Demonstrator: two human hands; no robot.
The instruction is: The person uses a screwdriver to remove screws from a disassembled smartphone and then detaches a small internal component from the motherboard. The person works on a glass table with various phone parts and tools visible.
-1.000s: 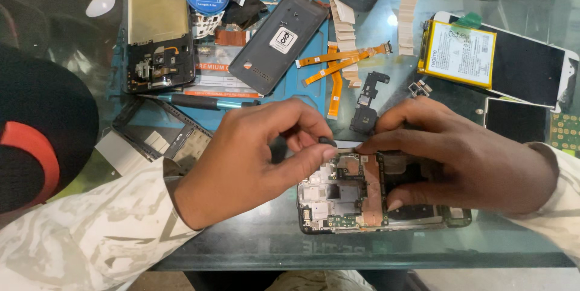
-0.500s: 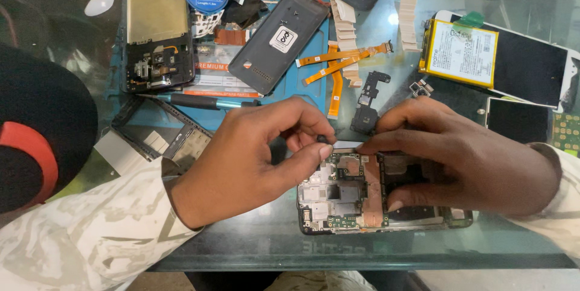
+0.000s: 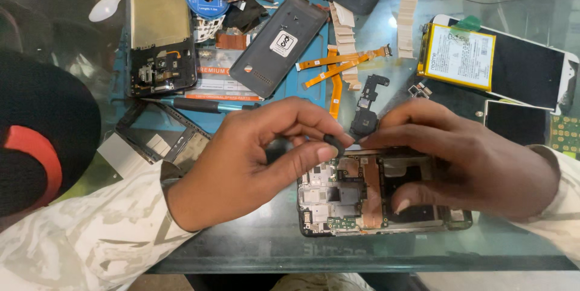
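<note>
Glass table [image 3: 241, 249] is full of phone parts. Left hand [image 3: 254, 164] pinches a small black part [image 3: 334, 142] just above the open phone [image 3: 374, 194]. Right hand [image 3: 465, 164] presses the phone flat, touching the part. Next needs a gentle, careful move.

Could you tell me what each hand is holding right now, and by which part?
The left hand pinches a small dark part between thumb and forefinger. The right hand presses on the opened phone, its fingertips meeting that part.
</note>
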